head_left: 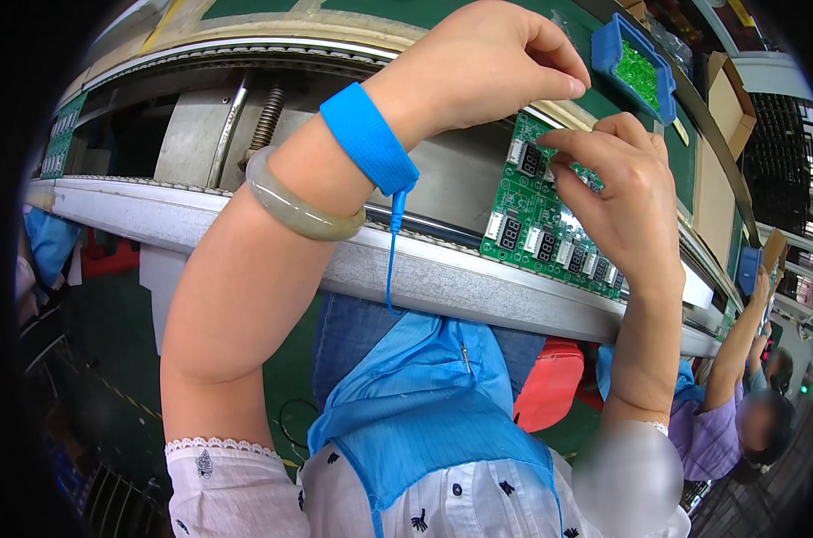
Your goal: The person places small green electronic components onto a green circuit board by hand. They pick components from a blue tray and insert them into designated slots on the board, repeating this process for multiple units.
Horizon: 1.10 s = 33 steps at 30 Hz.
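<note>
A green circuit board panel with several small display parts lies on the conveyor rails. My left hand hovers above its far edge with fingertips pinched together; whether it grips a small part I cannot tell. My right hand rests on the panel's right side, thumb and forefinger pressing at a white-framed display part near the top. My left wrist wears a blue strap with a cord and a pale green bangle.
A blue tray of green parts sits beyond the panel. The metal conveyor rail runs across in front of me. Another green panel lies far left. A co-worker's arm reaches up at right, beside cardboard boxes.
</note>
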Each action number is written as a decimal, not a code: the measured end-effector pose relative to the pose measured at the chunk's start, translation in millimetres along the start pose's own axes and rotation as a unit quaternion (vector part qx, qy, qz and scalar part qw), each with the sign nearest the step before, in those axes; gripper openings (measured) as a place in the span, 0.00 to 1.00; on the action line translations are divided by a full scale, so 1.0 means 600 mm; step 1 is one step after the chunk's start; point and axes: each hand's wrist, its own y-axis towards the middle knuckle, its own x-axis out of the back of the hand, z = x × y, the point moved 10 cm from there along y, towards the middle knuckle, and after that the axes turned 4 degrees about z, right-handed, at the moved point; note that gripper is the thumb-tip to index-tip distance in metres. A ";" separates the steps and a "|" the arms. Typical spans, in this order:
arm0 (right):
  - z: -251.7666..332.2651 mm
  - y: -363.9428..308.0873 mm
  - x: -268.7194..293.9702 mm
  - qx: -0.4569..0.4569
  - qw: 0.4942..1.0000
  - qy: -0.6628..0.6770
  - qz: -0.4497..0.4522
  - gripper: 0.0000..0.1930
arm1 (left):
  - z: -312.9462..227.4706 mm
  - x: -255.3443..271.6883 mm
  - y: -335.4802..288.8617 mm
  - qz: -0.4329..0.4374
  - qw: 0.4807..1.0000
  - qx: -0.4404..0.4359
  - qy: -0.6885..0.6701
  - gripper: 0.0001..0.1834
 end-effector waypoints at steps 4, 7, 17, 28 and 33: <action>-0.003 0.000 -0.001 -0.013 1.000 -0.001 -0.003 0.11 | 0.001 0.001 -0.001 -0.003 1.000 0.008 0.005 0.08; -0.004 0.000 -0.002 -0.022 1.000 0.001 -0.005 0.11 | 0.005 0.000 0.000 -0.003 1.000 0.011 -0.002 0.08; -0.030 -0.004 -0.007 -0.058 0.996 0.071 -0.008 0.08 | 0.000 0.000 -0.005 0.004 1.000 0.020 0.002 0.08; -0.031 -0.004 -0.007 -0.044 0.998 0.047 0.007 0.05 | 0.016 -0.002 0.001 0.005 0.999 0.033 0.002 0.09; -0.036 -0.004 -0.013 -0.055 0.997 0.055 0.006 0.05 | 0.018 -0.003 0.000 0.008 0.999 0.045 -0.004 0.09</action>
